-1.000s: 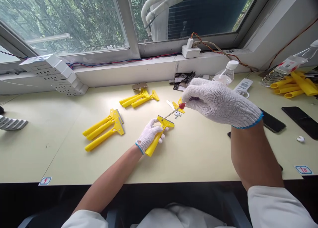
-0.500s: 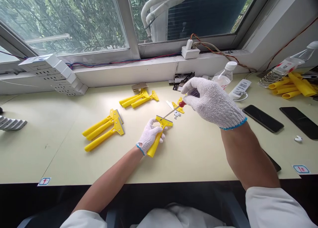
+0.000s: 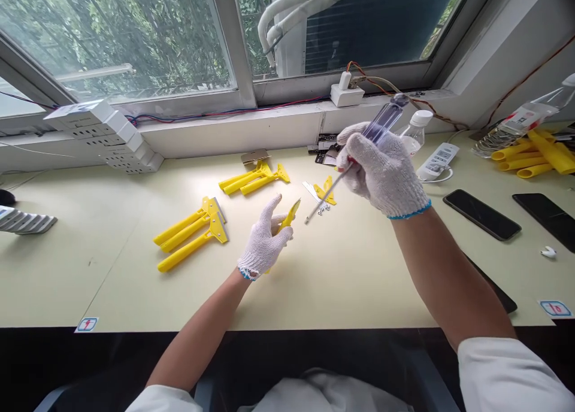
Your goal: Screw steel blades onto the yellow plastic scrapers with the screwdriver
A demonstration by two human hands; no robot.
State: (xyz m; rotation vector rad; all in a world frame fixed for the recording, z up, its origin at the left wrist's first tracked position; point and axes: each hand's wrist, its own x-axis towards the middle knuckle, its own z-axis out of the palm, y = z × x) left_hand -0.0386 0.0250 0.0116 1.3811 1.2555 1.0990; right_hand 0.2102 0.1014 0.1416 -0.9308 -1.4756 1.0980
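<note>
My gloved left hand (image 3: 265,241) is closed around a yellow scraper (image 3: 290,215), which is turned edge-on so that most of its handle is hidden behind the hand. Up to the right, my gloved right hand (image 3: 380,172) grips a screwdriver (image 3: 383,121) with a clear purple handle. The shaft slants down to the left, its tip apart from the scraper. Just beyond lie loose yellow scraper parts (image 3: 330,191), a thin metal blade (image 3: 309,190) and several small screws (image 3: 323,209).
Yellow scrapers lie in a left group (image 3: 193,235) and a back group (image 3: 254,178). White boxes (image 3: 108,136) are stacked at the sill. To the right are bottles (image 3: 415,130), a power strip (image 3: 438,160), phones (image 3: 481,215), an earbud (image 3: 548,253) and yellow tubes (image 3: 534,154).
The screwdriver's tip has come off the scraper, and my right hand has tilted its handle upward. My left hand has rolled the scraper from face-up to edge-on.
</note>
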